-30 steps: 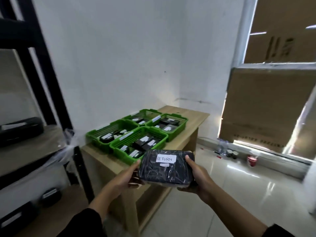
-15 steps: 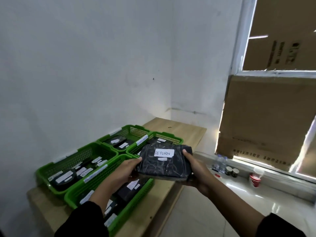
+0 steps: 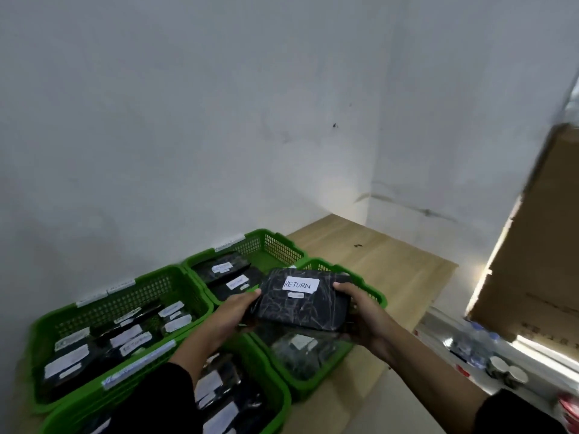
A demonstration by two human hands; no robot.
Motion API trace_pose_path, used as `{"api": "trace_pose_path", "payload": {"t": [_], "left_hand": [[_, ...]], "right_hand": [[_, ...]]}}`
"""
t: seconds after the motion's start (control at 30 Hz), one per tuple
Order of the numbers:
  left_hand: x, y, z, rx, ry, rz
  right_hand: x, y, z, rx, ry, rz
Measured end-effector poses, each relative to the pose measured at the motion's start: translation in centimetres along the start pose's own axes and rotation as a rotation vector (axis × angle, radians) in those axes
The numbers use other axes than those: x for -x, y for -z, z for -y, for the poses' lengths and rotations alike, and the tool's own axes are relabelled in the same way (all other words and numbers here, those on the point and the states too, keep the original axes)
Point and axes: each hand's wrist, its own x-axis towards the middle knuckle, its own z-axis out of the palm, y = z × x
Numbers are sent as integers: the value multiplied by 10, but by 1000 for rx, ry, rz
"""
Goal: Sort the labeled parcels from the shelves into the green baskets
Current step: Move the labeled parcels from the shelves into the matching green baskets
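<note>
Item: black wrapped parcel (image 3: pixel 300 300), white label "RETURN"; held level above the near-right green basket (image 3: pixel 372 292); left hand (image 3: pixel 232 311) grip closed on its left edge; right hand (image 3: pixel 360 311) grip closed on its right edge; four green baskets on wooden worktop (image 3: pixel 391 264), each holding labeled parcels.

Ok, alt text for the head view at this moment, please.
Both hands, left hand and right hand, hold a black wrapped parcel labeled RETURN above the near right green basket, one of four parcel-filled green baskets on a wooden table against a white wall.
</note>
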Motion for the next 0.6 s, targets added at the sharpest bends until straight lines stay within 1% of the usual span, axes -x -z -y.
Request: {"api": "trace_pose_path", "payload": {"t": [0.17, 0.23, 0.3, 0.43, 0.47, 0.53, 0.6], "left_hand": [[-57, -14, -14, 59, 34, -88], [-76, -14, -11, 78, 24, -171], [-87, -6, -4, 48, 6, -306], [-124, 32, 5, -253, -47, -711], [-133, 42, 6, -330, -54, -790], [-156, 59, 13, -484, -23, -872], [-176, 70, 26, -621, 82, -870]], "right_hand": [[-87, 11, 50, 119, -4, 79], [-123, 8, 64, 141, -31, 86], [-149, 0, 69, 129, -66, 67], [-205, -14, 70, 68, -151, 56], [-216, -18, 70, 55, -168, 41], [-244, -29, 69, 36, -196, 33], [-273, -44, 72, 35, -200, 17]]}}
